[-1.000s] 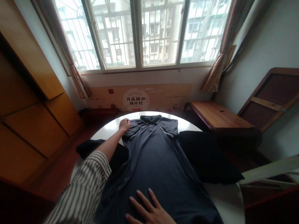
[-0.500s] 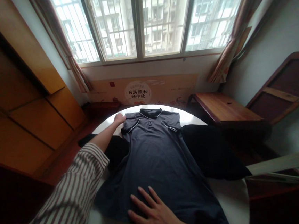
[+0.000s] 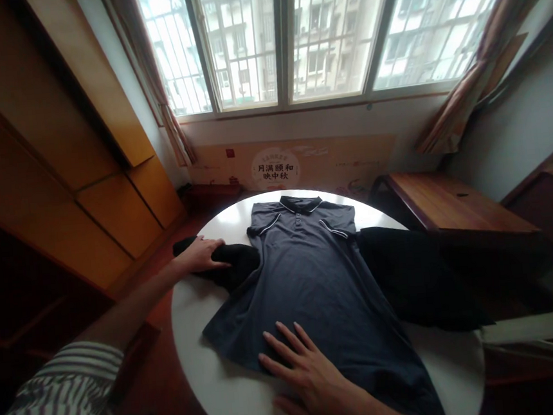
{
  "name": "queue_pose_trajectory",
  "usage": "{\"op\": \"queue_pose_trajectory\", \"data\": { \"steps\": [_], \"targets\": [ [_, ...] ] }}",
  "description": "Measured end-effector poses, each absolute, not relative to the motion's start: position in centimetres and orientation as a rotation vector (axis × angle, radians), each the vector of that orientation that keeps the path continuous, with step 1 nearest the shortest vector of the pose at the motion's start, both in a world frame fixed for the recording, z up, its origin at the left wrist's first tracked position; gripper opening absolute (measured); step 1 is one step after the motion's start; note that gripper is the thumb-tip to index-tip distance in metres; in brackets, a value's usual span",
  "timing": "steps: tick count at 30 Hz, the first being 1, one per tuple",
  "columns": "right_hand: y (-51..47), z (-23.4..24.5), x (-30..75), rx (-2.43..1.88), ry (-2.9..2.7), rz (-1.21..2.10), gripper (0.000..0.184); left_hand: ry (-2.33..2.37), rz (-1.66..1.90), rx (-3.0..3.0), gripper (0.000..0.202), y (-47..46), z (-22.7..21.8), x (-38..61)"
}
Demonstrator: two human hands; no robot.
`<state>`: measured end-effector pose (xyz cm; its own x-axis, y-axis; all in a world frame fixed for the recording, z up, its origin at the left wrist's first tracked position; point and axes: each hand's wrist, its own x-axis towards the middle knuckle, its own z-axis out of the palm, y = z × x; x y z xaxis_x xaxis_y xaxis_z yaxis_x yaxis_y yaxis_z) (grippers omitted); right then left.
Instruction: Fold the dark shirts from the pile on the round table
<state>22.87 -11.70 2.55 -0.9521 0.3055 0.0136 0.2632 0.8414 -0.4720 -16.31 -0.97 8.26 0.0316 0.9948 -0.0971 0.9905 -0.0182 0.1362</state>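
A dark grey-blue polo shirt lies spread face up, its black collar at the far end and its short sleeves folded in over the front. My right hand rests flat on the lower part of the shirt near its hem, fingers spread. Left of the shirt, my left hand has its thumb and fingers curled around a bunched black cloth. More black cloth sticks out at the shirt's right side. Whether both black parts join beneath the shirt is hidden.
The shirt lies on a round white table. A wooden bench stands behind to the right, with wooden cabinets on the left. A printed banner runs along the wall below the barred window.
My left hand has left the shirt's left sleeve and come nearer, onto the black cloth, which is now bunched. My right hand stays on the shirt. The view has turned left.
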Motion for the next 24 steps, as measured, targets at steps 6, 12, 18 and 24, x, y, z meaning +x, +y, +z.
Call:
{"op": "queue_pose_trajectory", "data": {
  "steps": [6,12,18,24],
  "targets": [
    [-11.9,2.5,22.5,-0.460,-2.962,0.625,0.064,2.826,0.107,1.399,0.062,0.3,8.5,-15.2],
    [-13.2,4.0,25.1,-0.565,-2.906,0.471,0.055,2.817,0.185,1.555,0.054,-2.3,10.2,-13.4],
    [-12.9,3.0,33.8,-0.894,-2.764,0.035,0.056,2.173,0.411,2.025,0.042,-10.3,7.6,-7.8],
    [-12.1,0.5,37.6,-1.019,-2.813,-0.007,0.042,2.028,0.480,1.937,0.038,-13.6,4.0,-6.8]
  ]
}}
